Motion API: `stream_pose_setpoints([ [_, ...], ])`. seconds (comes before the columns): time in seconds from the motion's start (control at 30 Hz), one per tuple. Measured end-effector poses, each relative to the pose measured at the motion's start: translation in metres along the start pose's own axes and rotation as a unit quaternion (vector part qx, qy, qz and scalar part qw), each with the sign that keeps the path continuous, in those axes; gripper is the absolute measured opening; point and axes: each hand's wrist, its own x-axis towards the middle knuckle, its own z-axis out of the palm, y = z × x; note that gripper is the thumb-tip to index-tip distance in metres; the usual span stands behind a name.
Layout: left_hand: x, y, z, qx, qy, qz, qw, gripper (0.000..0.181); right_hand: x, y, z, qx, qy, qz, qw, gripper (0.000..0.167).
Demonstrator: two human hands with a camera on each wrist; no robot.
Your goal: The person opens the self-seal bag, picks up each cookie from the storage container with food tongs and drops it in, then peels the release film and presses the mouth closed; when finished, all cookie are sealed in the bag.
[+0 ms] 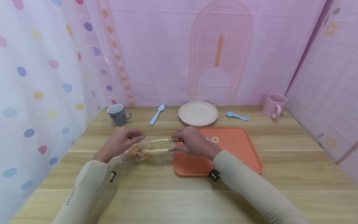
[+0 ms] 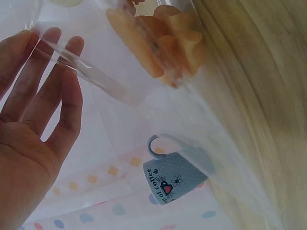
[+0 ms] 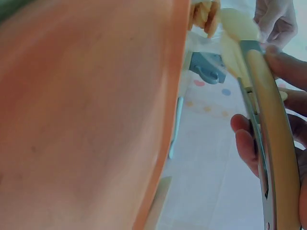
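Note:
A clear plastic bag (image 2: 230,139) hangs from my left hand (image 1: 120,141), whose thumb and fingertips pinch its edge. Inside lie several orange-brown, wavy-edged pieces of food (image 2: 177,43), exact kind unclear through the plastic. My right hand (image 1: 194,143) grips tongs (image 3: 278,134) with metal-and-tan handles and cream tips. In the head view the tong arms are spread and point left, their tips at the bag by the food; whether they touch a piece cannot be told. A small pale ring (image 1: 214,139) shows just past the right hand, at the handle end.
Under the right hand lies an orange tray (image 1: 232,158). Behind stand a grey-blue mug (image 1: 118,116), a light blue spoon (image 1: 157,115), a pale plate (image 1: 198,113), a second blue spoon (image 1: 237,116) and a pink mug (image 1: 272,105). Curtains enclose the wooden table (image 1: 167,199).

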Motion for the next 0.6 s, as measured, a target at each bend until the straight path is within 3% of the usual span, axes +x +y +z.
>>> stream_pose_setpoints([
  [0.3,-0.001,0.0,-0.001,0.003,0.001,-0.005,1.0,0.009,-0.006,-0.001,-0.011,0.016,-0.021,0.019,0.9995,0.029],
  [0.6,-0.002,-0.001,-0.001,0.007,-0.001,-0.017,0.9998,0.009,-0.039,0.01,-0.042,0.028,-0.014,0.059,0.9978,0.025],
])
